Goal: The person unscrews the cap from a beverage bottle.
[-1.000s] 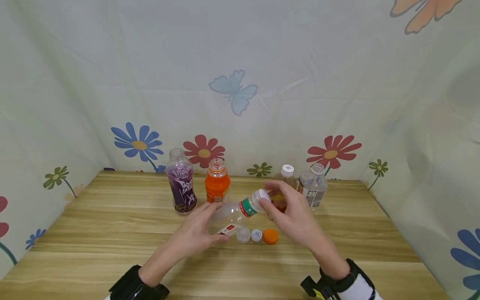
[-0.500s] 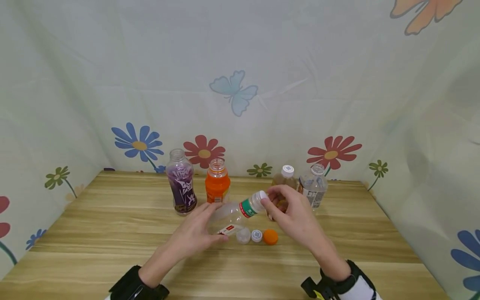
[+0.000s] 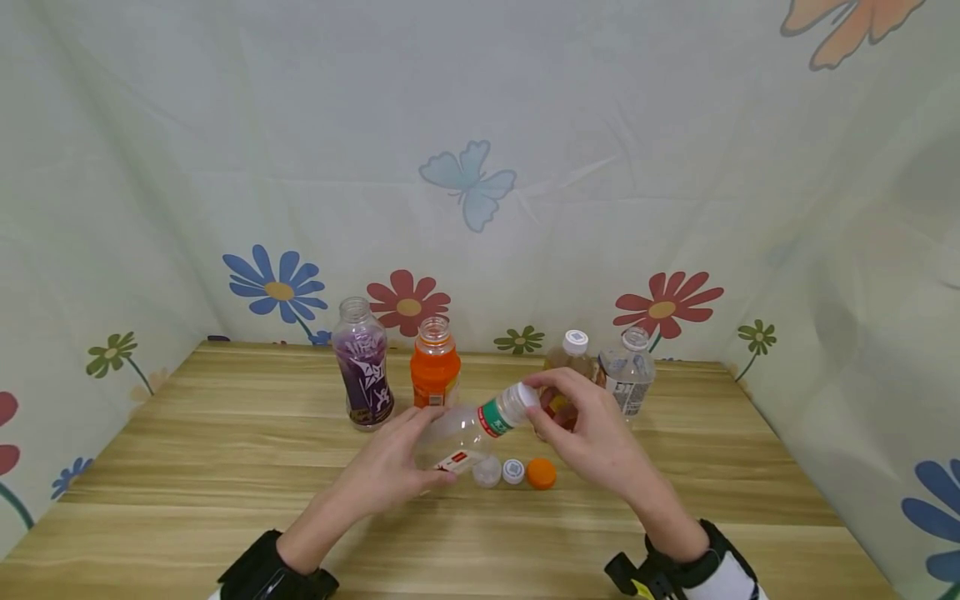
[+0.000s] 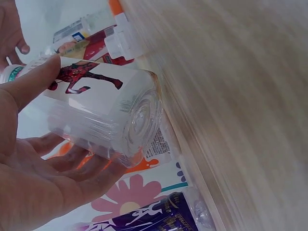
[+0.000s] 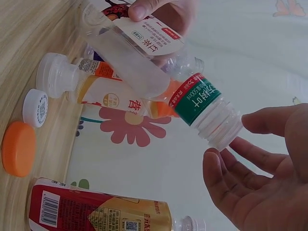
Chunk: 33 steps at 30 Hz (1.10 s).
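Observation:
My left hand grips a clear plastic bottle by its body, thumb on the near side. The bottle is tilted, neck up to the right, with a green and red band below the neck. A whitish cap sits at its mouth. Thumb and fingertips of my right hand are at opposite sides of this cap, pinching it. In the left wrist view the bottle's base is raised at a slant beside the table. Below the bottle lie three loose caps: clear, white and orange.
Behind stand an uncapped purple-labelled bottle and an uncapped orange bottle. To the right are an amber bottle with a white cap and an uncapped clear bottle. A flowered cloth hangs behind the wooden table.
My right fingers shift slightly around the cap, the index finger drawing in and then reaching out again. The bottle tips only slightly; my left hand stays in place.

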{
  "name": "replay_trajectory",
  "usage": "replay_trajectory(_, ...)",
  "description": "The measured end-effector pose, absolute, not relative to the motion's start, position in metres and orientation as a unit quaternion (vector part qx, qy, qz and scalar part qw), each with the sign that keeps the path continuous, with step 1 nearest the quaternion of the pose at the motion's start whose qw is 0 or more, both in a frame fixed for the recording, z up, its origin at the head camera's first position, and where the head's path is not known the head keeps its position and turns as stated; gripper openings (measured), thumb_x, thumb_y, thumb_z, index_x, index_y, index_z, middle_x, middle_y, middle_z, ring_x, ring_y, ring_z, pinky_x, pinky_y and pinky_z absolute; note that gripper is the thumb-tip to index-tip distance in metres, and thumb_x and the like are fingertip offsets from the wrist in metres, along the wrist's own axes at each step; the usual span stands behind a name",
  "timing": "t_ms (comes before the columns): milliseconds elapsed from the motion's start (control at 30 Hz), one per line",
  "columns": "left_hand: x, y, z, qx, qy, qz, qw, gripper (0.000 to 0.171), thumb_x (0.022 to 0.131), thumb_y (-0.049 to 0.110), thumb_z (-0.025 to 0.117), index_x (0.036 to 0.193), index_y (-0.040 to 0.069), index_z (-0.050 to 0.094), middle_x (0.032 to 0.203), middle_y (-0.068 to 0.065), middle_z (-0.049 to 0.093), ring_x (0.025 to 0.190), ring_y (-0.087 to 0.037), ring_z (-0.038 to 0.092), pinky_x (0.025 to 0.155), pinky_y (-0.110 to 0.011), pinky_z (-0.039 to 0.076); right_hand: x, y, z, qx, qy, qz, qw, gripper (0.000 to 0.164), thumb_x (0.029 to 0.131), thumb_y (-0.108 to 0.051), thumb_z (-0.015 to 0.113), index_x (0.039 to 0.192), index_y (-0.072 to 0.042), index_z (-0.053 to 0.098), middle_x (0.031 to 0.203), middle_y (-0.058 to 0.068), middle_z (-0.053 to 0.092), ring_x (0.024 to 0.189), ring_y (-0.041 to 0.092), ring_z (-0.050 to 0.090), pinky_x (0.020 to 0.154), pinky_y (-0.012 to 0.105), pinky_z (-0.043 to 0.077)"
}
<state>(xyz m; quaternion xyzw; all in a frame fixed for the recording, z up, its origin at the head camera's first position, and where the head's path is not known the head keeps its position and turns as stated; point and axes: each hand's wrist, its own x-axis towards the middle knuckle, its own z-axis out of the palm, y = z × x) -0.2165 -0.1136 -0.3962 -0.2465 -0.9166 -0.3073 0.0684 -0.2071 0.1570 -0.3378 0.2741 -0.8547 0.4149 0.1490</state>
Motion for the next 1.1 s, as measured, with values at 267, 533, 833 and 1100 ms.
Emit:
replay_trajectory(267, -0.2172, -0.1131, -0.3969, -0.240, -0.918, -0.311, 0.057, 0.075, 0.073, 0.029, 0.089, 0.136, 0.007, 0.053, 0.124, -0.004, 0.057, 0.108, -0.022, 0.056, 0.092, -0.039, 0.045, -0.2070, 0.1581, -0.3361, 0.279, -0.854, 0.415, 0.145, 0.030, 0.090, -0.005, 0.072, 0.118, -0.011, 0.065, 0.096, -0.005, 0.060, 0.065, 0.011, 0.056, 0.056, 0.024, 0.049)
replay_trajectory(533, -0.2173, -0.1134, -0.3982, -0.240, -0.918, -0.309, 0.060, 0.075, 0.073, 0.029, 0.089, 0.135, 0.007, 0.053, 0.123, -0.003, 0.057, 0.108, -0.022, 0.056, 0.092, -0.039, 0.044, -0.2077, 0.1581, -0.3365, 0.268, -0.856, 0.419, 0.142, 0.030, 0.091, -0.010, 0.072, 0.119, -0.011, 0.064, 0.097, -0.004, 0.061, 0.066, 0.010, 0.058, 0.056, 0.025, 0.049)
replay_trajectory(833, -0.2182, -0.1131, -0.4005, -0.237, -0.921, -0.303, 0.065, 0.075, 0.072, 0.029, 0.089, 0.135, 0.010, 0.053, 0.125, -0.002, 0.056, 0.109, -0.021, 0.055, 0.093, -0.038, 0.044, -0.2096, 0.1559, -0.3390, 0.196, -0.870, 0.440, 0.110, 0.037, 0.096, -0.037, 0.064, 0.118, -0.007, 0.063, 0.096, -0.001, 0.062, 0.075, 0.019, 0.062, 0.063, 0.026, 0.052)
replay_trajectory(1100, -0.2173, -0.1131, -0.4015, -0.238, -0.922, -0.294, 0.082, 0.075, 0.070, 0.029, 0.090, 0.134, 0.011, 0.055, 0.123, -0.003, 0.056, 0.110, -0.021, 0.054, 0.094, -0.039, 0.043, -0.2096, 0.1542, -0.3414, 0.192, -0.883, 0.419, 0.092, 0.029, 0.096, -0.028, 0.067, 0.116, -0.007, 0.065, 0.092, -0.002, 0.063, 0.072, 0.017, 0.062, 0.062, 0.024, 0.052)
